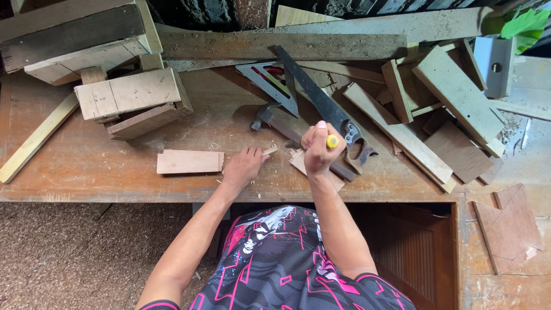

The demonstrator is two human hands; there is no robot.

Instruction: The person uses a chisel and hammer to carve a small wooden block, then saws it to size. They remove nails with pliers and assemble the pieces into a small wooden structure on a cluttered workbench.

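Observation:
My right hand (319, 150) is fisted around a tool with a yellow handle end (332, 141), held upright over a small wood piece (301, 163) on the workbench (92, 166). My left hand (244, 165) rests flat on the bench, its fingertips touching a small wood scrap (270, 150). A flat rectangular wood block (189, 162) lies just left of my left hand. A hammer (274, 121) and a handsaw (321, 106) lie right behind my hands.
A metal triangular square (270, 80) lies behind the hammer. Stacked wood blocks (129, 95) sit at the back left. Several boards and offcuts (436, 109) pile up at the right. A long plank (281, 46) runs along the back. Sawdust covers the floor at lower left.

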